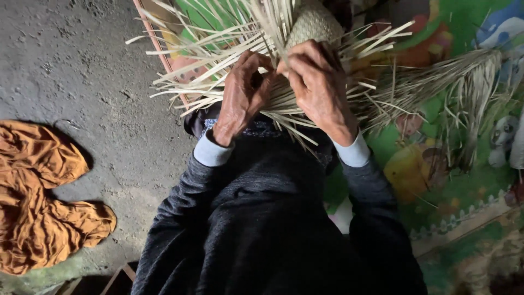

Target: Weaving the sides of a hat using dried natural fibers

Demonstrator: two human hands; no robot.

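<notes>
My left hand (243, 95) and my right hand (319, 87) are both closed on pale flat straw strips (218, 60) that fan out from a half-woven straw piece (314, 23) held in front of me. The woven, rounded part shows just above my right hand. Loose strip ends stick out to the left, right and upward. My fingers pinch strips near the weave's edge, the two hands almost touching. Dark sleeves with light cuffs cover my forearms.
A bundle of loose straw (458, 82) lies to the right on a colourful green play mat (464, 180). An orange cloth (38, 196) is crumpled on the grey concrete floor (82, 65) at the left.
</notes>
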